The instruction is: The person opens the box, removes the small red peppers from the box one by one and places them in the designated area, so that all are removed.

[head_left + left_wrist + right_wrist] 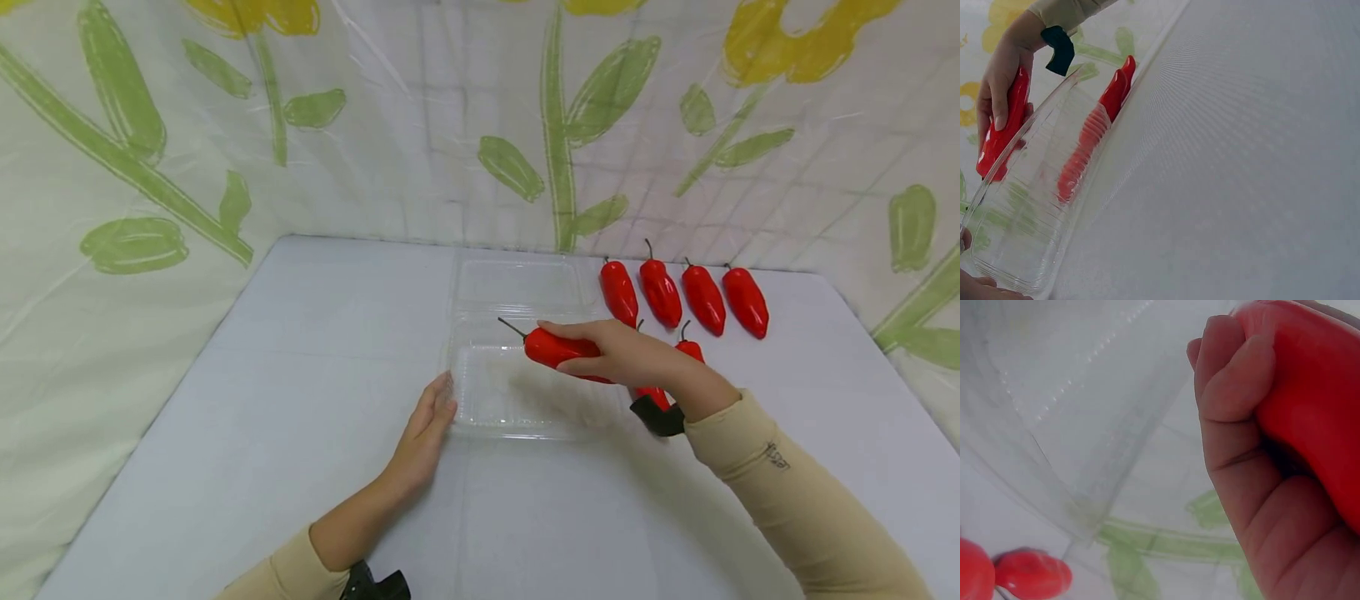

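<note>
My right hand [611, 354] grips a glossy red pepper [558, 348] above a clear plastic clamshell box [495, 435]. The pepper lies tilted in the hand, its thin green stem pointing left; fingers and thumb wrap it in the right wrist view. The box rests with its lid [517, 282] folded back toward the wall, and no pepper shows inside it. My left hand [423, 433] rests against the box's left side with its fingers extended. In the left wrist view only parts of the left fingers [988, 289] show at the box's end.
Several red peppers stand in a row [660, 293] at the back right of the white table [300, 358]. More peppers [690, 348] lie nearer, partly hidden by the right arm. A flower-printed curtain [405, 167] rises behind the table's back edge.
</note>
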A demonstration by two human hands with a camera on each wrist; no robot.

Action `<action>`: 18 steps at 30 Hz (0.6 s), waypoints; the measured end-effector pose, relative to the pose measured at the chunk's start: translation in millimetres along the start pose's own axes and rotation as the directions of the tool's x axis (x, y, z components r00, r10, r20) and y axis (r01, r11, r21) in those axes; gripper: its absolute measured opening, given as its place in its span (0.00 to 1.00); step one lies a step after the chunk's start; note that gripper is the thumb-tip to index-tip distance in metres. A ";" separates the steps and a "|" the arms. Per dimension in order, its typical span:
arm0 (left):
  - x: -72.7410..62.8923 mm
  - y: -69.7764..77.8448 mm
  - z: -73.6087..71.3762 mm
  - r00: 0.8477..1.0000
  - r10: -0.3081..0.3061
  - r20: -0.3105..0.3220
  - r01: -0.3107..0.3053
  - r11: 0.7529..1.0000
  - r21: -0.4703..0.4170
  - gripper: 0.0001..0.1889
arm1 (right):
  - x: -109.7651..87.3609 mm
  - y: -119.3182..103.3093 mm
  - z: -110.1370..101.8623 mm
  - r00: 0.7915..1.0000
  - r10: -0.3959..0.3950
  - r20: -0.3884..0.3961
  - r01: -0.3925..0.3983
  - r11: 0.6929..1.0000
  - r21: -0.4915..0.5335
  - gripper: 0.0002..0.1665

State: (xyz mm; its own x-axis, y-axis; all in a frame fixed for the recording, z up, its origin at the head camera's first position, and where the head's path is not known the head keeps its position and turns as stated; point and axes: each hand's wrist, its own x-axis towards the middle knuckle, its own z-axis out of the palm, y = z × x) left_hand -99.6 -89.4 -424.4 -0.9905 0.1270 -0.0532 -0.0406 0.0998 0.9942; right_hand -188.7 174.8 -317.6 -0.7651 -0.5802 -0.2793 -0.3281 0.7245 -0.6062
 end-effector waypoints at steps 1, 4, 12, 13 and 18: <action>0.2 -0.4 -0.1 1.000 0.001 0.001 -0.001 1.000 -0.001 0.26 | -2.0 0.9 -1.2 1.000 -0.002 -0.011 0.002 1.000 -0.005 0.38; 0.7 -0.5 -0.1 1.000 -0.007 0.001 0.007 1.000 -0.012 0.26 | -8.5 3.8 -3.3 0.999 0.002 -0.045 -0.002 1.000 -0.013 0.38; 0.6 -0.2 -0.6 1.000 -0.003 0.000 0.003 1.000 -0.006 0.26 | -24.9 7.8 -1.4 0.992 0.083 -0.094 -0.076 0.994 0.072 0.39; 0.6 0.2 -0.6 1.000 -0.004 0.000 0.004 1.000 -0.009 0.26 | -26.6 8.2 -1.0 0.991 0.088 -0.101 -0.079 0.993 0.083 0.39; -0.2 1.6 0.0 1.000 -0.002 0.002 0.002 1.000 -0.005 0.26 | -36.1 11.5 0.0 0.984 0.125 -0.127 -0.107 0.984 0.139 0.39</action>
State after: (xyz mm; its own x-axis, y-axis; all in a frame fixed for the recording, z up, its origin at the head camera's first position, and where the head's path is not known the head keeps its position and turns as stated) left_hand -99.5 -89.3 -422.8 -0.9902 0.1285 -0.0548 -0.0427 0.0953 0.9945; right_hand -164.9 204.1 -314.5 -0.8641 -0.4331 -0.2564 -0.1637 0.7236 -0.6706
